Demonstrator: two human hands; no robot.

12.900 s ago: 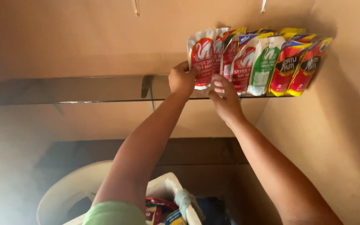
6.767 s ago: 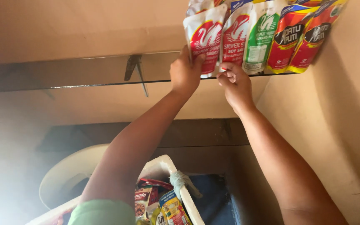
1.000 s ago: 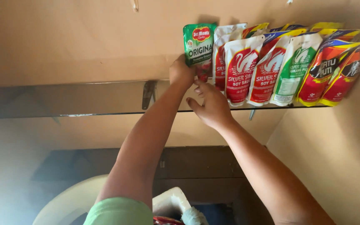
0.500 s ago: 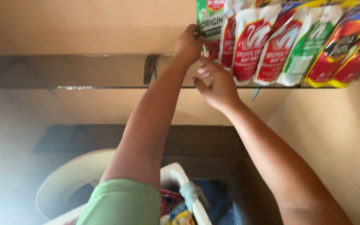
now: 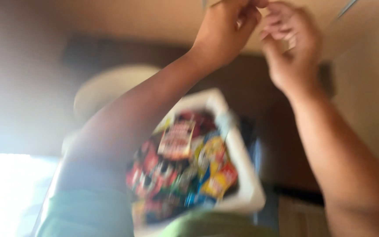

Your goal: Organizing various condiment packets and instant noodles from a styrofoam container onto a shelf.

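Observation:
The picture is badly blurred. Both my arms are raised to the top edge of the view. My left hand (image 5: 229, 26) has its fingers bunched together at the frame's edge, and whatever it touches is cut off. My right hand (image 5: 290, 44) is just beside it, fingers curled and loose, with nothing clearly in it. Below my arms sits a white box (image 5: 246, 175) packed with several colourful sachets and packets (image 5: 185, 166), red, yellow and blue. The shelf and its row of pouches are out of view above.
A white plastic chair (image 5: 110, 92) stands behind the box, against a dark wooden panel (image 5: 277, 145). A beige wall (image 5: 369, 79) runs close along the right. Bright light washes out the lower left corner.
The view has swung sharply downward, so the shelf and pouches left the frame and the box of packets came into sight. My hands stay raised near each other at the top.

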